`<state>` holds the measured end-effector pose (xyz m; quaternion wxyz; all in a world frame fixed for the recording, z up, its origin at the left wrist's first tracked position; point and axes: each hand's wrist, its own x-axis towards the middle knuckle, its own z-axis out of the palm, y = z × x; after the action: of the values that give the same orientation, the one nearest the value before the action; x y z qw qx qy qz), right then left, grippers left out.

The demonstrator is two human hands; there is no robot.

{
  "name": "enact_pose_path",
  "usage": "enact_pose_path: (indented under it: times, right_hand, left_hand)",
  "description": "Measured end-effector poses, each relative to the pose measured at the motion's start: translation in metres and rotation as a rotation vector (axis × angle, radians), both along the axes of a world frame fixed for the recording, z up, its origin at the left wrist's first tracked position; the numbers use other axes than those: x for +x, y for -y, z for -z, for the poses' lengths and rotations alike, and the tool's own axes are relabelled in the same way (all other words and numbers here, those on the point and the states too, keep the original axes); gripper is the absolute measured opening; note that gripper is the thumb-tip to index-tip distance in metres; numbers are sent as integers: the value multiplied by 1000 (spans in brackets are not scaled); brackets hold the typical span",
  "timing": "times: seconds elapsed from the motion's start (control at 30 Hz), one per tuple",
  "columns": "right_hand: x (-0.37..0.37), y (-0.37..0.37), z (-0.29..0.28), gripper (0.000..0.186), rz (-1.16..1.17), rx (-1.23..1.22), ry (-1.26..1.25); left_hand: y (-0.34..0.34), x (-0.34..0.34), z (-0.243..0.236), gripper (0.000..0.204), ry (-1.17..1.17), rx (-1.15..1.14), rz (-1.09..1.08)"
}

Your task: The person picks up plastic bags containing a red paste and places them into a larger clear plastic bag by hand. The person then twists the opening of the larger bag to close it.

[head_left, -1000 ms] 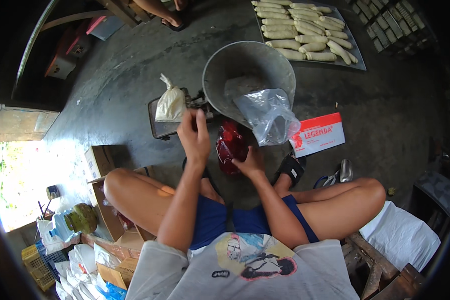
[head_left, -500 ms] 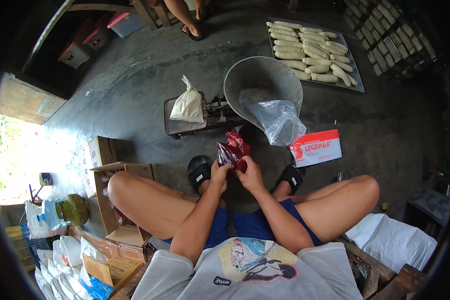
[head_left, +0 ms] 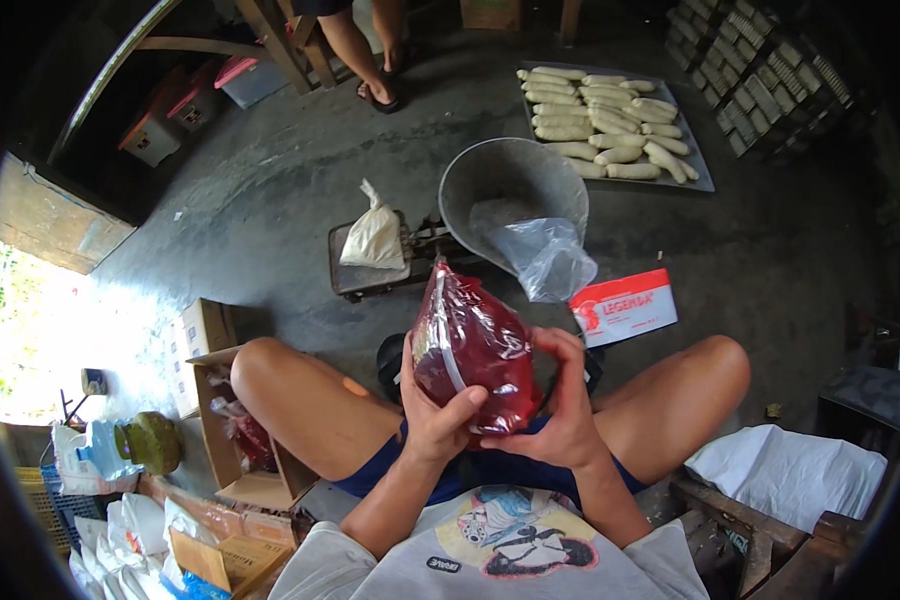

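A shiny, dark red plastic bag bulges in front of my lap, pointed at its top, with a pale streak down its side. My left hand grips its left side, thumb across the front. On the lower right edge, the fingers of my right hand curl around the plastic. Beyond it, a tied bag of pale contents rests on the plate of a weighing scale. The scale's big grey metal pan sits beside it, a clear plastic bag hanging over its rim.
A red-and-white flat packet lies right of the pan. Farther back, a tray holds many long pale dough rolls. An open cardboard box with red bags stands by my left knee. Another person's feet are at the far side.
Both hands have come up toward me with the red bag, which was small and bunched and now appears large and full. My view has shifted slightly.
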<state>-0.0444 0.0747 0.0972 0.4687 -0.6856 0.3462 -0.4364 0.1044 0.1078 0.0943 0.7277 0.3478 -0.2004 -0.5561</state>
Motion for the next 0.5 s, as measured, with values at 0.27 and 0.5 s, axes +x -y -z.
enact_pose_path:
  times: [0.27, 0.5]
  right_hand:
    - [-100, -22, -23, 88, -280, 909, 568]
    - [-100, -40, -111, 68, 141, 468, -47]
  left_hand:
    - [14, -50, -64, 87, 701, -528, 330]
    - [19, -67, -69, 135, 345, -442, 617]
